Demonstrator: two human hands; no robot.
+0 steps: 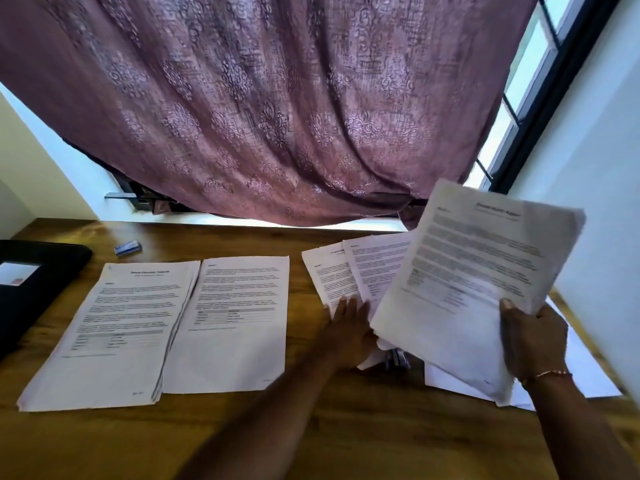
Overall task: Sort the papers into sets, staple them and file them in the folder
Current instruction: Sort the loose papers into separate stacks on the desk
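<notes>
You'd 2 piles (114, 327) sorted on desk (311, 427); right hand (533, 344) fingers pinching loose sheets (474, 271), left hand (349, 332) fingers spread on others—no stapling/filing yet, folder (34, 271) untouched.

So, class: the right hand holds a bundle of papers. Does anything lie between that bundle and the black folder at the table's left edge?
Yes. Between the bundle and the black folder lie two paper piles: the left pile and the middle pile.

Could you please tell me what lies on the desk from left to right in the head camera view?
Black folder → thick paper stack → single sheet → left hand → paper bundle held up by the right hand.
</notes>
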